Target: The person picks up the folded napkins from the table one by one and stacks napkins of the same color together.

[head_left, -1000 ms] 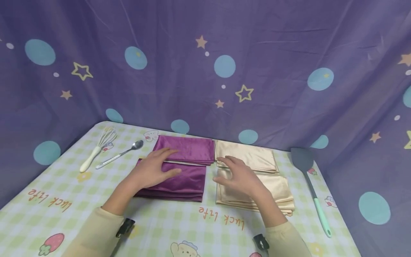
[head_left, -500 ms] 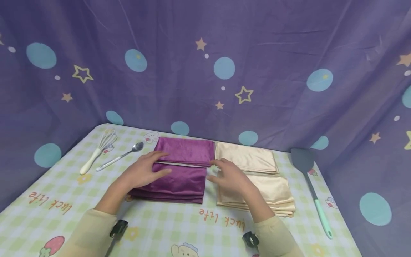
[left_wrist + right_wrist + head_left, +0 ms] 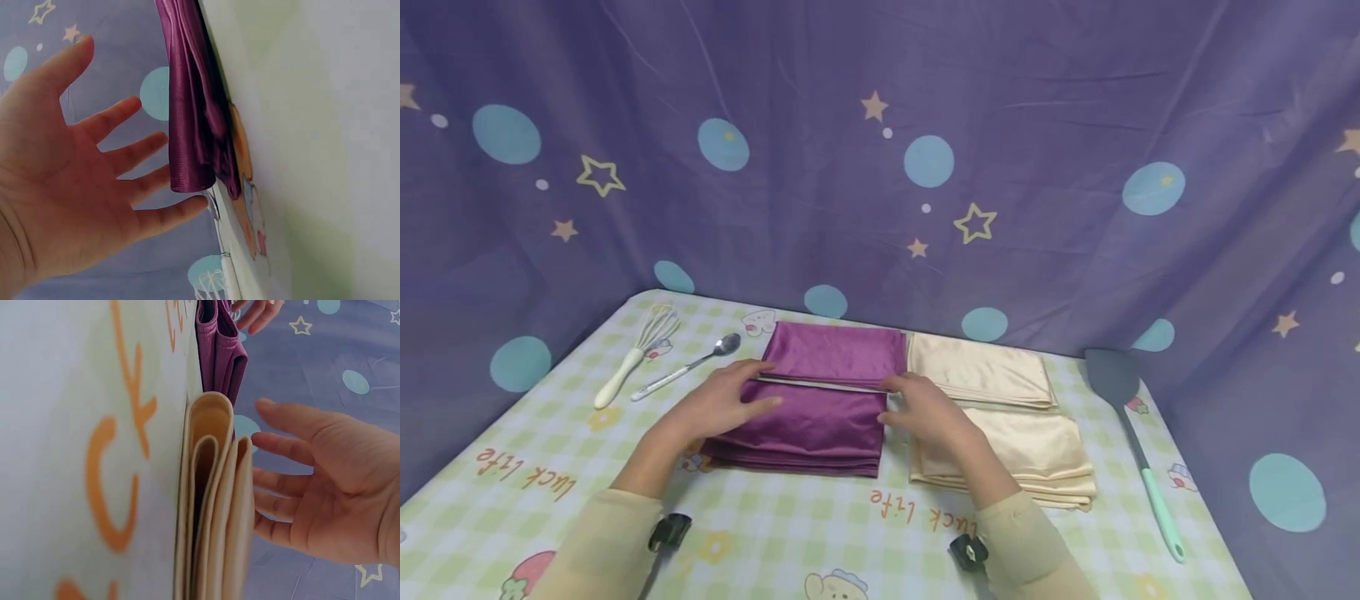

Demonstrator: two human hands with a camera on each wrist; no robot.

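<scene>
Two folded purple satin cloths lie one behind the other, the near one [image 3: 812, 433] in front of the far one [image 3: 838, 350]. To their right are a near cream folded cloth [image 3: 1045, 442] and a far cream cloth [image 3: 977, 367]. My left hand [image 3: 718, 404] is spread at the left end of the near purple cloth, its little finger beside the folds in the left wrist view. My right hand [image 3: 928, 412], fingers extended, is at that cloth's right edge and overlaps the near cream cloth. Layered cream folds [image 3: 212, 487] show beside it in the right wrist view. Neither hand grips anything.
A whisk [image 3: 636, 354] and a spoon [image 3: 688, 365] lie at the left of the table. On the right is a spatula [image 3: 1138, 450] with a dark blade and mint handle. A purple curtain [image 3: 820, 167] hangs behind the checked tablecloth [image 3: 760, 542].
Both hands have shifted left. The right came from over the cream cloths to the purple cloth's right edge; the left drew back from above the purple cloths to their left end.
</scene>
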